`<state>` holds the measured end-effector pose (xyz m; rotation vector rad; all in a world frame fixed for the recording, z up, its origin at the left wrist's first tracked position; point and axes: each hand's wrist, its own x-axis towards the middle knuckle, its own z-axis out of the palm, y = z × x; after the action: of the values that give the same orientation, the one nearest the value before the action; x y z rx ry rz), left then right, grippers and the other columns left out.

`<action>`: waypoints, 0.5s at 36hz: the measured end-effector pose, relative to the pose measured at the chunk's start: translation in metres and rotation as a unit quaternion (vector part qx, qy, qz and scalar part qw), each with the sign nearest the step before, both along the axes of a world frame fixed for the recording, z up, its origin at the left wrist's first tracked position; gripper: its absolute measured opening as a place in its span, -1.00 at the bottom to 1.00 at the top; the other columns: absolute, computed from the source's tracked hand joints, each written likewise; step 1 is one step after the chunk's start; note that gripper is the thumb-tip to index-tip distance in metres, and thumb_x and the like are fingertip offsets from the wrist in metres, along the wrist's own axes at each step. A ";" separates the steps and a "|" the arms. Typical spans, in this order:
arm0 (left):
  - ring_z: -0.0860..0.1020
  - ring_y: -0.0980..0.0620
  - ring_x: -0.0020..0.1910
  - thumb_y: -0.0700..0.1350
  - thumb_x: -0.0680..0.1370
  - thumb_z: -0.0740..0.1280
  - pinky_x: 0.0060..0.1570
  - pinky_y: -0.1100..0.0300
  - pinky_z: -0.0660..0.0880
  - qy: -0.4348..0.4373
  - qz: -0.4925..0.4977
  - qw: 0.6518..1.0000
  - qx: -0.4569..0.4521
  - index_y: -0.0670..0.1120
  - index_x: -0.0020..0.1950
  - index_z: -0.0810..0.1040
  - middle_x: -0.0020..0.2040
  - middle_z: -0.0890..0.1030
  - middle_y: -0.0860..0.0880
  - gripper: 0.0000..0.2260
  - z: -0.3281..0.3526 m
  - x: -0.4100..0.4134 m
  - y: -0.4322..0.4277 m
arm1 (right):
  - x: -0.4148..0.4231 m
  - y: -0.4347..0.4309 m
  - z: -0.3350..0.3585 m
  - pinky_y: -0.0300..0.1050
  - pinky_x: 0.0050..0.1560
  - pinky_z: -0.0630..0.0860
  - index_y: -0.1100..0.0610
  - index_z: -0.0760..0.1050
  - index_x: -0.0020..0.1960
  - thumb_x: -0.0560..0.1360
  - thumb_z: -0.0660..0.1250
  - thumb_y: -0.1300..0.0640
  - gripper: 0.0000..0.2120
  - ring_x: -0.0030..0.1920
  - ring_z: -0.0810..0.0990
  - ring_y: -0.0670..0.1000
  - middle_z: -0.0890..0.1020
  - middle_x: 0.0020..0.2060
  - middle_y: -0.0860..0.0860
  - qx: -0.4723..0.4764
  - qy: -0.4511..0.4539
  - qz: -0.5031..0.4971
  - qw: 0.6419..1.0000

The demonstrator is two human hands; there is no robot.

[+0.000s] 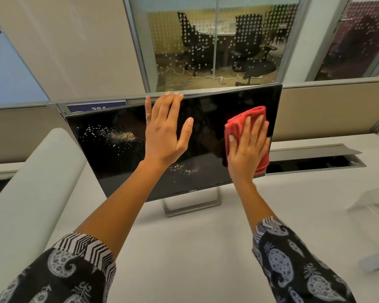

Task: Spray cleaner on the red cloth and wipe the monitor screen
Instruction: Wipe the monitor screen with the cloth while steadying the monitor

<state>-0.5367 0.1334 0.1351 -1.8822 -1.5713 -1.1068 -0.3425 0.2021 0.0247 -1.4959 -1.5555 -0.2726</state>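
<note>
A black monitor (118, 158) stands on a silver stand (190, 204) on the white desk. Its dark screen carries pale speckled smears at the left and near the bottom middle. My left hand (164, 130) lies flat with straight fingers against the upper middle of the screen, fingertips at the top edge. My right hand (247, 147) presses a folded red cloth (245, 119) flat against the right part of the screen, fingers spread straight over it. A clear spray bottle (376, 204) shows blurred at the right edge of the desk.
The white desk (184, 248) spreads in front of the monitor. An open cable tray (315, 160) runs behind it on the right. Beige partition panels (328, 110) and a glass wall with office chairs (247, 40) rise behind. A white curved panel (35, 182) stands at left.
</note>
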 end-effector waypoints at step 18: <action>0.27 -0.05 0.49 0.11 0.63 0.12 0.54 -0.10 -0.10 0.012 0.004 1.000 -0.005 -0.16 0.47 0.35 0.41 0.41 -0.09 -0.50 -0.002 -0.002 0.002 | -0.031 -0.041 -0.072 0.34 0.44 0.24 0.01 -0.14 0.62 0.67 0.03 -0.16 -0.38 0.57 0.06 0.24 0.04 0.58 0.11 -0.023 -0.064 0.083 0.994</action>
<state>-0.5391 0.1351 0.1334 -1.8865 -1.5732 -1.0702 -0.3738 0.1609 -0.0477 -1.3976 -1.7881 -0.2421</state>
